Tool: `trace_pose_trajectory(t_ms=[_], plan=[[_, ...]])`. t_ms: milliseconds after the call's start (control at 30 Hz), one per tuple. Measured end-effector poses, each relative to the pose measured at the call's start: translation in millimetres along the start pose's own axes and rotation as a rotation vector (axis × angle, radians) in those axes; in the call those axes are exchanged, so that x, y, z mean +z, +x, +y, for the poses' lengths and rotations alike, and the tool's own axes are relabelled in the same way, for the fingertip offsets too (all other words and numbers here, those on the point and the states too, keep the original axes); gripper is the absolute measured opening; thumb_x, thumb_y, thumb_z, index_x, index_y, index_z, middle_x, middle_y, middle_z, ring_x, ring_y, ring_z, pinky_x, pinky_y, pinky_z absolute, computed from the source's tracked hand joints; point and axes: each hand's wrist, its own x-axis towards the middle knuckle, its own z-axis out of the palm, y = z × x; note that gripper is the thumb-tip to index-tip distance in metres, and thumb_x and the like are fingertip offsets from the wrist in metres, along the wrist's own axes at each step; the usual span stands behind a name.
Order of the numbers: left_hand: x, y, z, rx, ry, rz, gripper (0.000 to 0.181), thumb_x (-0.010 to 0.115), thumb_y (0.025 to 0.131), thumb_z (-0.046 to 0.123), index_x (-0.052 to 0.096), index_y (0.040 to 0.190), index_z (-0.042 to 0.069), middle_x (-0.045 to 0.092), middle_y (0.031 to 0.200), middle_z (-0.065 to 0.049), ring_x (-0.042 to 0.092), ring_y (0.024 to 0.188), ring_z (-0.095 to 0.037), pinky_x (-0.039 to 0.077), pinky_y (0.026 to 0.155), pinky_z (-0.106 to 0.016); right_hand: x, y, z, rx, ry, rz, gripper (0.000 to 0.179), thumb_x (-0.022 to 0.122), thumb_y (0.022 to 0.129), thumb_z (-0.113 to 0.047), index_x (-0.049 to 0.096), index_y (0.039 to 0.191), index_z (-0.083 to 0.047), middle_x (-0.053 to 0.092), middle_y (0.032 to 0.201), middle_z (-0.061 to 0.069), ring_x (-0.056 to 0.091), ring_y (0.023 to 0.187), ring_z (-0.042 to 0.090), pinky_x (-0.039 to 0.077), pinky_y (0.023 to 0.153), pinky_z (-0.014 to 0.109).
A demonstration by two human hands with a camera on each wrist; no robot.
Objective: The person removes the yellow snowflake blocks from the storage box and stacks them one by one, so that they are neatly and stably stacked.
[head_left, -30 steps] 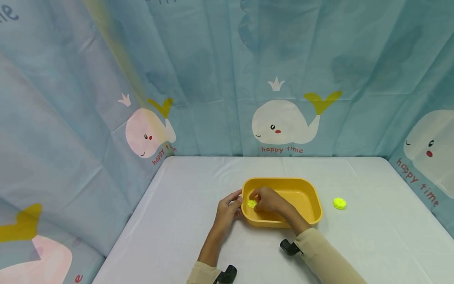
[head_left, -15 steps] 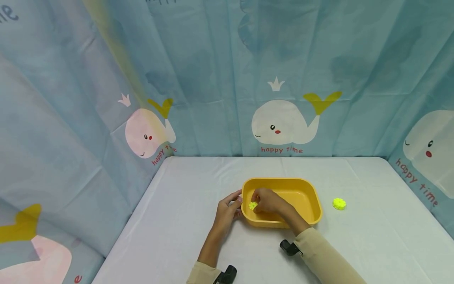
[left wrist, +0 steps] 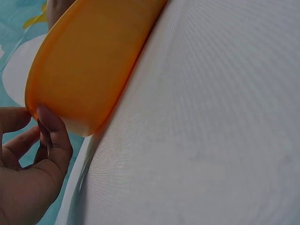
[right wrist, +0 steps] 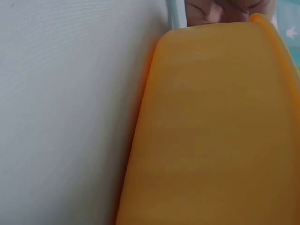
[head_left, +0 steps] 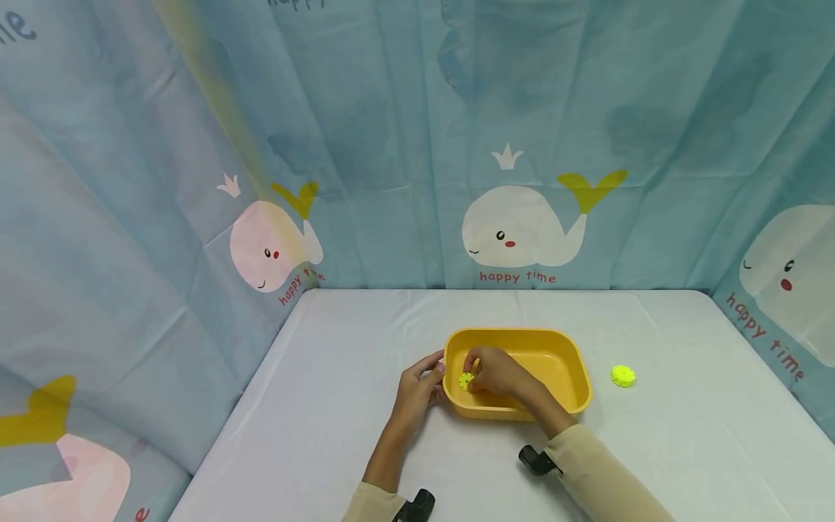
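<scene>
A yellow plastic basin (head_left: pixel 554 362) lies on the white table. Inside its left end, my right hand (head_left: pixel 499 371) pinches a small fluorescent yellow-green flower-shaped piece (head_left: pixel 465 381) between thumb and fingers. Part of the piece is covered by the fingers. My left hand (head_left: pixel 412 391) rests its fingertips and thumb against the outside of the basin's left end. In the left wrist view the thumb (left wrist: pixel 54 124) touches the orange-looking basin wall (left wrist: pixel 86 65). A second flower-shaped piece (head_left: pixel 622 375) lies on the table right of the basin. The right wrist view shows mostly the basin's side (right wrist: pixel 215 126).
A white cloth (head_left: pixel 339 362) covers the table. Behind and beside it hang blue curtains (head_left: pixel 391 181) printed with whales. Both wrists carry small black cameras, one (head_left: pixel 417 504) on the left and another (head_left: pixel 538 460) on the right.
My right hand and the pinched flower piece have shifted slightly toward me and to the right within the basin. My left hand keeps its place at the basin's end.
</scene>
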Motion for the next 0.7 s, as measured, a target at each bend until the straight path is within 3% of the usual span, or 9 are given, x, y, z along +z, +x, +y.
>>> trace_pose_trajectory(t_ms=[233,700], plan=[[-1.0,0.4,-1.7,0.003,-0.007,0.004,0.044,0.06,0.106,0.022,0.062,0.148,0.009,0.057,0.127,-0.013,0.067,0.099,-0.022,0.057,0.074,-0.022,-9.1,-9.0,3.9,0.003,0.065,0.009,0.016,0.077,0.087,0.004,0.073,0.1,-0.005,0.065,0.086,0.004,0.057,0.073,0.018,0.051,0.067,0.026],[-1.1,-0.3,-1.0,0.018,-0.024,-0.005,0.042,0.062,0.106,0.021,0.064,0.146,0.01,0.058,0.123,-0.01,0.065,0.09,-0.015,0.056,0.072,-0.022,-50.0,-45.1,14.0,0.018,0.157,0.083,0.018,0.066,0.094,0.004,0.074,0.109,-0.002,0.073,0.086,0.01,0.068,0.077,0.025,0.055,0.065,0.033]])
